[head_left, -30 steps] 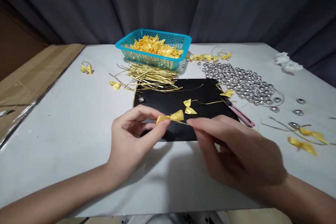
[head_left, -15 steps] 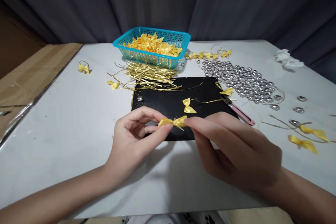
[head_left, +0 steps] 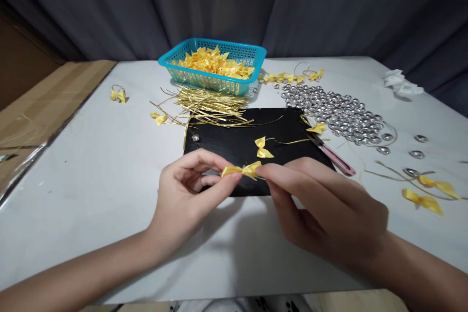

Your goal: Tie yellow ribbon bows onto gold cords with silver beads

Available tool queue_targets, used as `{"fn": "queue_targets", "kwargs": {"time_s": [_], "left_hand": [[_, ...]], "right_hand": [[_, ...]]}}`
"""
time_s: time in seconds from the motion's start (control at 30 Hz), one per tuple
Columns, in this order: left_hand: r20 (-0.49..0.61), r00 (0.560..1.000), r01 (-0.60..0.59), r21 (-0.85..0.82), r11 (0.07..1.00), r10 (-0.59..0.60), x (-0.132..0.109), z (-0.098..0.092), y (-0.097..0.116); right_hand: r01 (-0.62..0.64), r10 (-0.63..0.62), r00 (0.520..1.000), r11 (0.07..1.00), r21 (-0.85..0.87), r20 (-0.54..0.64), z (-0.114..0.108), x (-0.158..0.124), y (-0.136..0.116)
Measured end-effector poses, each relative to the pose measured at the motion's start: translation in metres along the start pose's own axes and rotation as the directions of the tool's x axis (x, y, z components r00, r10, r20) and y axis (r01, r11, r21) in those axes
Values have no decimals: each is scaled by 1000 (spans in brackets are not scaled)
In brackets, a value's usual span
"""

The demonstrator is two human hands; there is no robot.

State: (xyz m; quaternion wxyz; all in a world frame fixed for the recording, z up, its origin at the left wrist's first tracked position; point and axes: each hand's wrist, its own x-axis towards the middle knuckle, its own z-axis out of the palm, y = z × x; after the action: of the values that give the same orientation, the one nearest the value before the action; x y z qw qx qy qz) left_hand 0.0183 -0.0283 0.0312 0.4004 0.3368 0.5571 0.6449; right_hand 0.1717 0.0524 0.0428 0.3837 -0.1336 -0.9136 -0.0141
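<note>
A small yellow ribbon bow (head_left: pixel 249 169) is held up between my two hands, over the near edge of a black mat (head_left: pixel 226 144). My left hand (head_left: pixel 192 187) pinches its left loop between thumb and fingers. At the bow's right end, the thumb and index finger of my right hand (head_left: pixel 325 209) are closed on it; a thin gold strand shows by those fingertips. Behind, on the mat, lies another yellow bow (head_left: pixel 262 147) beside a gold twist tie (head_left: pixel 292 141). One small silver bell-like piece (head_left: pixel 195 137) sits at the mat's left.
A blue basket (head_left: pixel 212 78) of yellow bows stands at the back, with a pile of gold twist ties (head_left: pixel 208 102) before it. Silver beads (head_left: pixel 340 112) spread to the right. Pink-handled scissors (head_left: pixel 338 158) lie on the mat's right edge. Cardboard (head_left: pixel 54 87) covers the left side.
Both hands keep hold of the bow in nearly the same place. My right hand has shifted very slightly, and the strand by its fingertips shows a little differently.
</note>
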Motion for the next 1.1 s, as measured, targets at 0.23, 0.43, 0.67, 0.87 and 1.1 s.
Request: {"fn": "queue_targets", "kwargs": {"time_s": [0.23, 0.43, 0.67, 0.87, 1.1], "left_hand": [[4, 1000, -7, 22, 1000, 7, 0, 0, -1], [-14, 1000, -12, 24, 1000, 13, 0, -1, -1], [-14, 1000, -27, 38, 999, 28, -1, 0, -1], [-14, 997, -69, 58, 996, 70, -3, 0, -1], [-24, 995, -90, 87, 992, 92, -1, 1, 1]], "right_hand": [[31, -32, 999, 999, -19, -18, -2, -1, 1], [27, -26, 1000, 999, -44, 11, -1, -3, 1], [27, -27, 1000, 999, -32, -5, -1, -3, 0], [39, -39, 999, 998, -41, -2, -1, -3, 1], [33, -34, 999, 999, -22, -21, 2, -4, 1]]}}
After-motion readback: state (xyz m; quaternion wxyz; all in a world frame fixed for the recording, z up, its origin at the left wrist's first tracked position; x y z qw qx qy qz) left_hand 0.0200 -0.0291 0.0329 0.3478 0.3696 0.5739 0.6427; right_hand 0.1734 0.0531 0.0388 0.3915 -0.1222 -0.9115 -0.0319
